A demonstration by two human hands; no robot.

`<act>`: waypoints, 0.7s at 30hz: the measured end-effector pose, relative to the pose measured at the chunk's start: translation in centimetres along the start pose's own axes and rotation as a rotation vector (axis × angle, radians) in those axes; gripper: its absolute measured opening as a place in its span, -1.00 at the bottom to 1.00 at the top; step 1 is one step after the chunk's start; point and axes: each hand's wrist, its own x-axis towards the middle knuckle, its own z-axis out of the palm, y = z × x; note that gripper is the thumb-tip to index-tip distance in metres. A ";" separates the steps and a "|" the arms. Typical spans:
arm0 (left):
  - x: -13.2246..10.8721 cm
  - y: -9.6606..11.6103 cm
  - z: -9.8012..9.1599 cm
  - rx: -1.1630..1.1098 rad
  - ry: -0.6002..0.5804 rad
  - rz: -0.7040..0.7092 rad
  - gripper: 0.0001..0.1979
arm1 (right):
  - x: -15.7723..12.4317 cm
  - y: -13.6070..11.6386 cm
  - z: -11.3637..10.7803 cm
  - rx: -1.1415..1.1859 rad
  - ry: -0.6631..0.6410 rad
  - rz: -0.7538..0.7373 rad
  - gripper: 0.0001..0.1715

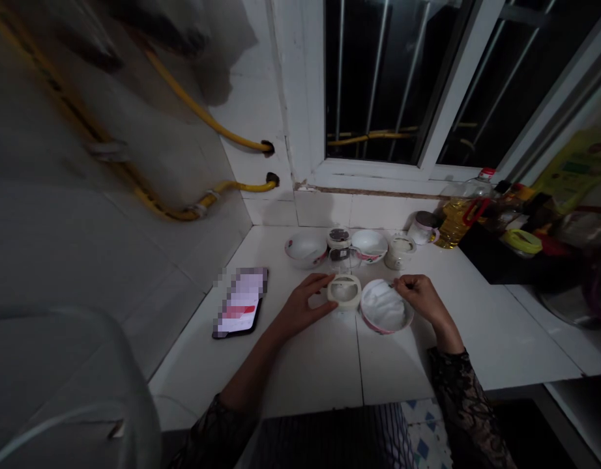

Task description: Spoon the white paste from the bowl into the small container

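Left fingers [321, 281] clasp a pale jar [344, 292] beside a white-filled bowl [379, 327].

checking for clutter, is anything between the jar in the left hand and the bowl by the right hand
Nothing visible does. The jar, held by the left hand, sits right beside the bowl; the right hand is at its other side.

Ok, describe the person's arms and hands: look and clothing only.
The left hand and right hand are bare, no gloves. Each arm wears a dark, lace-patterned sleeve: the left sleeve ends near the elbow, the right sleeve nearer the wrist.
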 end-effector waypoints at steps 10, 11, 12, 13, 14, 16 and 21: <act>0.1 0.0 0.1 0.013 -0.001 0.011 -0.50 | 0.2 -0.5 -0.8 0.143 0.097 0.083 -0.41; 0.1 0.0 0.0 0.011 -0.002 0.010 -0.50 | 0.1 -0.5 -0.8 0.152 0.127 0.082 -0.41; 0.1 0.0 0.0 0.010 -0.001 0.008 -0.50 | 0.1 -0.6 -0.8 0.162 0.157 0.077 -0.42; 0.1 0.0 0.0 0.008 0.001 0.005 -0.50 | 0.0 -0.8 -0.8 0.171 0.184 0.064 -0.42; 0.0 -0.1 0.0 0.007 0.000 0.002 -0.50 | 0.0 -1.0 -0.6 0.175 0.213 0.041 -0.42; 0.0 -0.1 0.0 0.006 -0.005 0.001 -0.50 | -0.2 -1.6 0.1 0.158 0.292 -0.045 -0.44; 0.0 -0.1 0.0 0.008 -0.004 0.005 -0.50 | -0.9 -3.6 2.6 -0.149 0.472 -0.536 -0.58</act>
